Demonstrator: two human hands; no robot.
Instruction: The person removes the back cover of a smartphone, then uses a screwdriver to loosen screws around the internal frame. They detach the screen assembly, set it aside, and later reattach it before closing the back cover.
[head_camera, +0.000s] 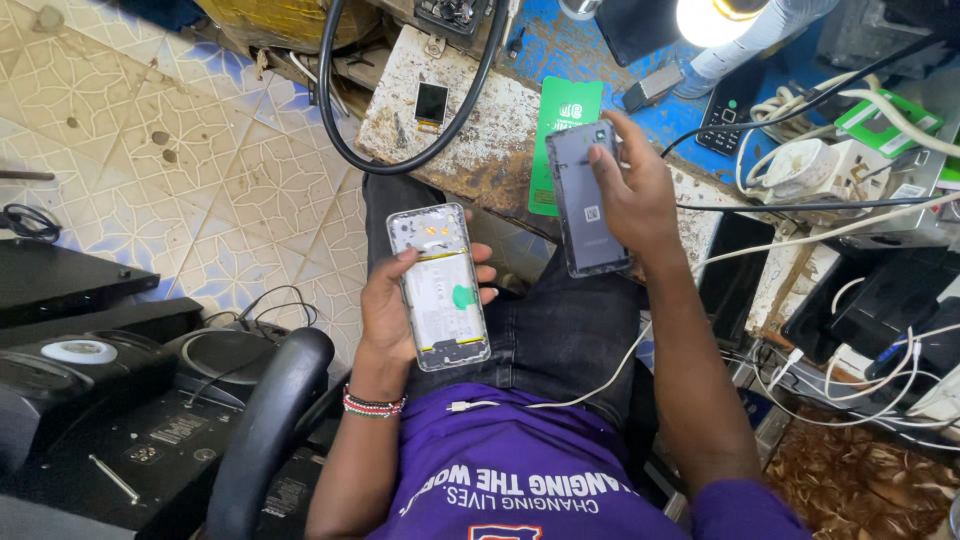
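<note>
Over lap, hands (400, 300) (635, 195) gripping opened phone (440, 290), back cover (585, 200) (grey)

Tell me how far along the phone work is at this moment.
Done: the back cover is off the opened phone, whose battery shows. In hand: the left hand holds the phone over the lap; the right hand holds the cover beside the workbench. Left: the two are apart, not rejoined.

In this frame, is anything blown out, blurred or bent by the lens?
Head view: the lamp at the top edge is blown out to white; the opened phone in the left hand and the grey back cover in the right hand are sharp and evenly lit; the wide lens bends the floor tiles at the edges.
</note>
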